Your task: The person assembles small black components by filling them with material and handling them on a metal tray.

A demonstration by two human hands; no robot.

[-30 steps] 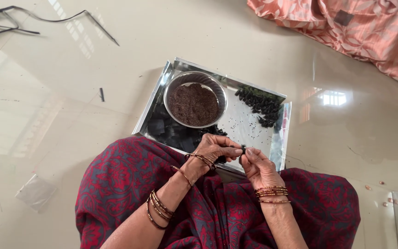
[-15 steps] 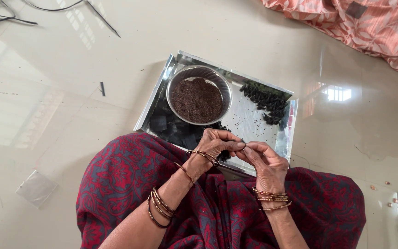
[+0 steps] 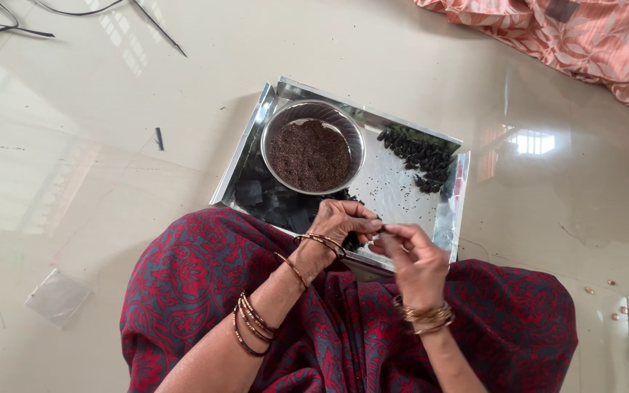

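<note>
**Two hands pinch one small dark bit over the tray**

She sits on the floor, wrists bent, both hands meeting at the tray's (image 3: 274, 98) near edge. The left hand (image 3: 342, 222) and right hand (image 3: 410, 256) are each curled nearly shut, fingertips pinching a tiny dark pod (image 3: 382, 230) between them (too small to make out clearly). Beyond it sit a bowl (image 3: 313, 116) of dark seeds and a pile of pods (image 3: 420, 154).

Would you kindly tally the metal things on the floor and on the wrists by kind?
Steel tray: 1
Steel bowl: 1
Bangle sets: 3, two on the left arm, one on the right wrist
Total: 5
</note>
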